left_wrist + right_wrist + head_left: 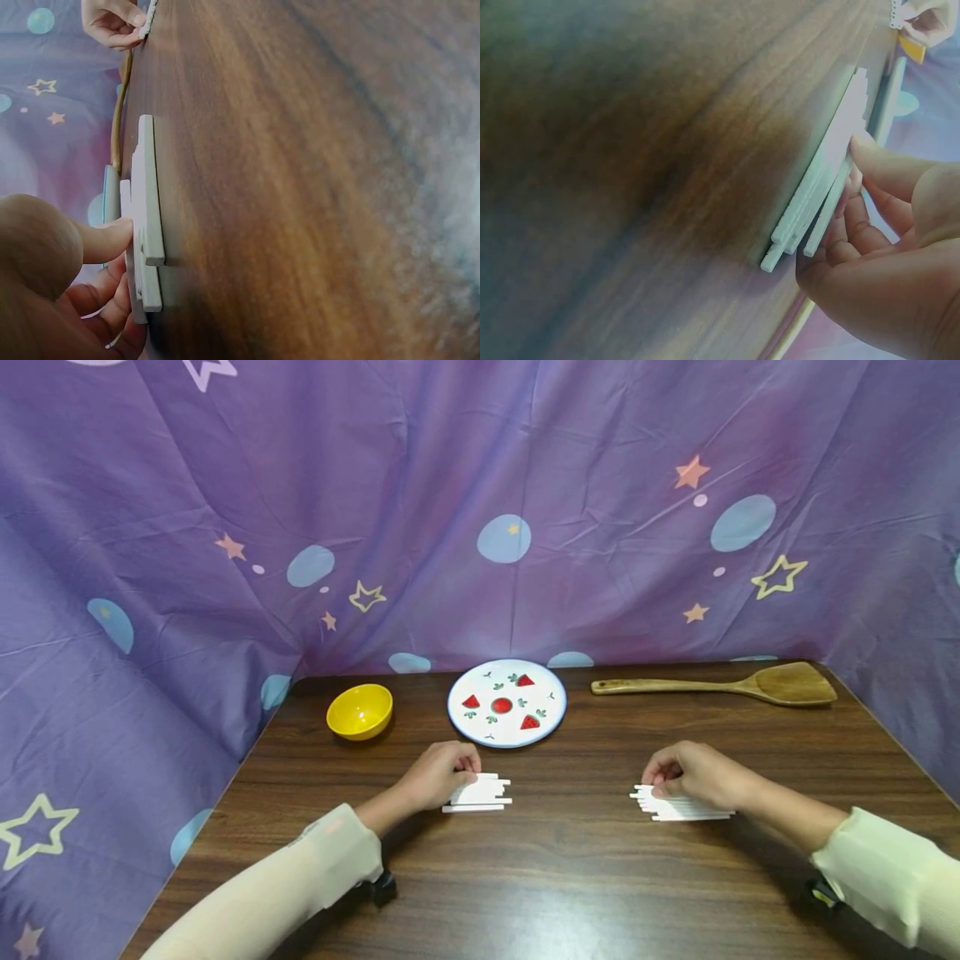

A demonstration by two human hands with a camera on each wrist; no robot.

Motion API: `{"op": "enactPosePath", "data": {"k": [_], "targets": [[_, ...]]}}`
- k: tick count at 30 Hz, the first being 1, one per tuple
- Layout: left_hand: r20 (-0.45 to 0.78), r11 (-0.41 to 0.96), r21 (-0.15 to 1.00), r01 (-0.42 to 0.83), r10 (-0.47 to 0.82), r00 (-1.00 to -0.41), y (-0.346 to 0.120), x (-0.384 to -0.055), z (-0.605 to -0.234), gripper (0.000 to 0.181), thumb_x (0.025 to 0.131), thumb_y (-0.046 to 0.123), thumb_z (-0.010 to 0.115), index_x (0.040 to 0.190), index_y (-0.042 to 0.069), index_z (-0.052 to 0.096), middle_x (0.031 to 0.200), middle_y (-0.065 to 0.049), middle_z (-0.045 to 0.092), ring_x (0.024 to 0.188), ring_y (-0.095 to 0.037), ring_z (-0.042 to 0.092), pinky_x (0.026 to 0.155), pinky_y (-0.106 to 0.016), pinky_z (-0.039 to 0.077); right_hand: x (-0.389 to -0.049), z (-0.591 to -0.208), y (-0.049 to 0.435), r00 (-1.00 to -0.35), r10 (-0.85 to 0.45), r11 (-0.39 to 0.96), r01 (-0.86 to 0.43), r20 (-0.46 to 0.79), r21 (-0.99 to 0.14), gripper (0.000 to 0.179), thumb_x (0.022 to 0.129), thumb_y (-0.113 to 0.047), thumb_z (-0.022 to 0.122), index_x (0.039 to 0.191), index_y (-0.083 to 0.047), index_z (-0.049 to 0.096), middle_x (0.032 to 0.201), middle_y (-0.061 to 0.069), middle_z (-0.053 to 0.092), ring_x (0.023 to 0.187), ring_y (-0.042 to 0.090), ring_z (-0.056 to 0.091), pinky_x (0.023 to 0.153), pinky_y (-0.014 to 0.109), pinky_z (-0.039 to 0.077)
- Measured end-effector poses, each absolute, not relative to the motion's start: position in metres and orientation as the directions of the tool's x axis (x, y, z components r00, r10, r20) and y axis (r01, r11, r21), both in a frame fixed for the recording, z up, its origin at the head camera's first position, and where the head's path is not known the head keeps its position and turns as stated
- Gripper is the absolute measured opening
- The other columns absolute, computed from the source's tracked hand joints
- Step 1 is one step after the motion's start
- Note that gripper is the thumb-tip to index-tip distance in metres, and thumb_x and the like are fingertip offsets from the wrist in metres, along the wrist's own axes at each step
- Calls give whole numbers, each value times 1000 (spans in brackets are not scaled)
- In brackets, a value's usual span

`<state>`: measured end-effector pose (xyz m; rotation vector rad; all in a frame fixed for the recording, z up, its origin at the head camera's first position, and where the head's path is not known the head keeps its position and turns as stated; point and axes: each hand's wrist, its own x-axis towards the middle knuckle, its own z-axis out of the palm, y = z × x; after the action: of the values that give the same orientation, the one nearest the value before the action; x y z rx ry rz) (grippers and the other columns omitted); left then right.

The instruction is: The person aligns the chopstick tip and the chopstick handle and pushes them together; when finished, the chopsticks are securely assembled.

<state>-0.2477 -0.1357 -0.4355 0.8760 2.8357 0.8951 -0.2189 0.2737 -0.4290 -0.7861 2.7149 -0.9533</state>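
Observation:
Two groups of thin white sticks lie on the table, several in each. At the left group point(483, 793), my left hand point(442, 774) has its thumb and curled fingers at the far-side sticks and pinches there. The left wrist view shows the thumb point(109, 238) against the sticks point(152, 195), with the other fingers bent beside them. Over the right group point(690, 811), my right hand point(701, 772) pinches at the far edge. In the right wrist view, a stick point(829, 206) by the fingers stands slightly apart from the others. The fingertips are partly hidden in both wrist views.
Behind the hands, a yellow bowl point(360, 713) stands at the left. A white plate with watermelon pictures point(506, 731) sits in the middle. A wooden spatula point(787, 683) lies at the back right. A purple curtain point(450, 468) hangs along the table's far edge.

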Motion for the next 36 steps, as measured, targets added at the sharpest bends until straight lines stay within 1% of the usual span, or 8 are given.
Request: {"op": "enactPosePath", "data": {"k": [6, 11, 17, 22, 26, 30, 32, 36], "targets": [[121, 680, 527, 510, 534, -837, -136, -248, -437, 10, 92, 1, 73, 90, 11, 71, 85, 1, 63, 81, -12, 58, 76, -28, 48, -219, -427, 272, -849, -527, 670, -435, 27, -602, 9, 84, -9, 80, 88, -14, 74, 79, -12, 65, 73, -2, 55, 69, 22, 45], [115, 691, 507, 515, 538, -835, -135, -248, -434, 9, 93, 4, 73, 95, 12, 76, 86, 2, 63, 82, -12, 57, 77, -28, 48, -219, -425, 270, -843, -536, 673, -455, 39, -584, 8, 86, -7, 78, 88, -12, 73, 81, -12, 67, 74, -2, 56, 70, 23, 48], [166, 685, 446, 576, 569, -805, -135, -247, -429, 10, 93, 5, 73, 98, 12, 79, 84, 2, 64, 82, -13, 58, 78, -30, 47, -218, -420, 265, -851, -522, 688, -461, 59, -560, 6, 89, -7, 76, 92, -11, 74, 82, -11, 70, 75, -1, 59, 69, 26, 50], [203, 669, 408, 622, 597, -776, -132, -246, -422, 11, 94, 7, 73, 100, 14, 79, 86, 3, 66, 84, -13, 60, 79, -31, 49, -218, -414, 260, -857, -509, 709, -468, 76, -528, 5, 91, -11, 75, 95, -14, 75, 80, -13, 69, 73, -1, 56, 68, 27, 47], [215, 637, 408, 654, 629, -747, -129, -243, -417, 14, 95, 7, 72, 105, 13, 79, 88, 2, 66, 84, -13, 61, 79, -30, 51, -217, -409, 254, -852, -512, 701, -487, 108, -521, 6, 92, -11, 75, 96, -15, 74, 79, -13, 66, 71, 0, 52, 67, 26, 45], [226, 584, 423, 693, 673, -704, -126, -239, -411, 20, 96, 5, 70, 113, 11, 78, 90, 1, 65, 85, -13, 60, 78, -28, 51, -216, -406, 248, -837, -528, 677, -516, 142, -524, 7, 95, -11, 73, 97, -17, 71, 82, -11, 67, 73, 0, 54, 68, 26, 46], [224, 556, 447, 701, 689, -689, -124, -237, -409, 24, 96, 1, 68, 116, 10, 77, 92, 0, 64, 84, -12, 60, 77, -26, 52, -215, -405, 245, -825, -544, 658, -534, 155, -531, 8, 96, -10, 72, 97, -17, 69, 85, -10, 69, 76, 1, 56, 69, 27, 47], [195, 515, 522, 680, 704, -683, -119, -234, -406, 24, 98, -1, 65, 118, 9, 75, 97, -4, 66, 81, -7, 61, 75, -22, 53, -214, -402, 238, -804, -574, 606, -543, 152, -581, 9, 97, -6, 69, 100, -14, 65, 85, -6, 70, 78, 5, 62, 70, 26, 50]]}}
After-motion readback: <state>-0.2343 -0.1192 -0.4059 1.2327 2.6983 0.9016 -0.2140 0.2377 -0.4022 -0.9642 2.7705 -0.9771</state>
